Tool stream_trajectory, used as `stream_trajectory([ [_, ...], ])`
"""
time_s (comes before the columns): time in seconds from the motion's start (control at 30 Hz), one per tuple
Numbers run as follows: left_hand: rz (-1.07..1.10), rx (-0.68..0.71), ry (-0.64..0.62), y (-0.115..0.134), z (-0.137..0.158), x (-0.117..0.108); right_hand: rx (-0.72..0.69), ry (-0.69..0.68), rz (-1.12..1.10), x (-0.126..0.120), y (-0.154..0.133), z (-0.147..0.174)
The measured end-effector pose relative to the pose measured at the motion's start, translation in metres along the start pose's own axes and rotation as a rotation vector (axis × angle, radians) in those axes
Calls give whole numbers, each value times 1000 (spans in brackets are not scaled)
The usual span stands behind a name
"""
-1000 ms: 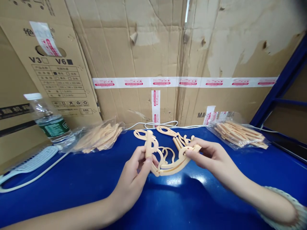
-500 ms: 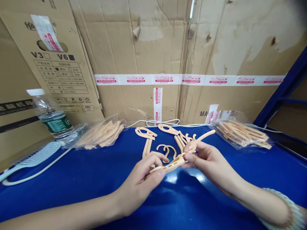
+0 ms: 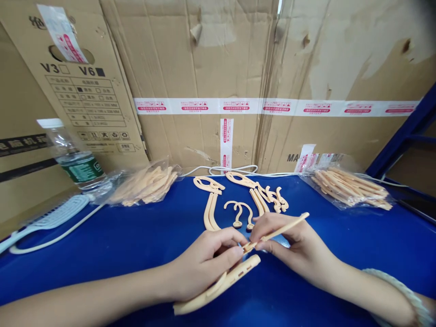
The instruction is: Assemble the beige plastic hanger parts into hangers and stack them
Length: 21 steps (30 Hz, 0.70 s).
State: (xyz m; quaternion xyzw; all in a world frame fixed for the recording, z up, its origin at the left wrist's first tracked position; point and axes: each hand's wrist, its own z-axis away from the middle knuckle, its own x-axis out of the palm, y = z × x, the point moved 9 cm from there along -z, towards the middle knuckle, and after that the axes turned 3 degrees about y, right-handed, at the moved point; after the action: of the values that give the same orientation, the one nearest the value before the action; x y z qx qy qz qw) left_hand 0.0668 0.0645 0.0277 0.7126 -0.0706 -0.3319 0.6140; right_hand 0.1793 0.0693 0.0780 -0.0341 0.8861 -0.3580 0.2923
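My left hand (image 3: 207, 261) is closed around a beige plastic folding hanger piece (image 3: 221, 288), whose slotted arm slants down and left below my palm. In my right hand (image 3: 289, 238), pinched between thumb and fingers, is a slim beige hanger arm (image 3: 289, 227) pointing up and right. The two hands nearly meet at a small joint, and my fingertips partly hide how the parts connect there. Just beyond them lie loose hanger hooks (image 3: 250, 213), a pair of curved arms (image 3: 211, 211) and looped pieces (image 3: 240, 178).
Clear bags of beige parts lie at left (image 3: 146, 184) and right (image 3: 350, 186) on the blue table (image 3: 143, 254). A water bottle (image 3: 81, 168) and a pale hairbrush (image 3: 56, 215) are at left. Cardboard (image 3: 190, 145) stands behind a white cable (image 3: 235, 170).
The slotted piece has swung from between my hands to below my left palm. My right hand has shifted slightly down, and the slim arm has tilted. The view has shifted slightly.
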Motion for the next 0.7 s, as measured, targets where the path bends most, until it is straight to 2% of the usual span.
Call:
stream_trajectory([
  [0.17, -284, 168, 2, 16, 1, 3, -309, -84, 271, 6, -30, 7],
  [0.37, -445, 303, 22, 21, 5, 9, -449, -118, 490, 14, -42, 16],
  [0.47, -500, 311, 14, 21, 6, 10, -539, -91, 557, 17, -48, 18],
  [0.6, -539, 316, -2, 21, 6, 10, -582, -124, 601, 21, -51, 21],
  [0.7, -476, 282, -13, 20, 4, 7, -622, -133, 585, 22, -58, 25],
])
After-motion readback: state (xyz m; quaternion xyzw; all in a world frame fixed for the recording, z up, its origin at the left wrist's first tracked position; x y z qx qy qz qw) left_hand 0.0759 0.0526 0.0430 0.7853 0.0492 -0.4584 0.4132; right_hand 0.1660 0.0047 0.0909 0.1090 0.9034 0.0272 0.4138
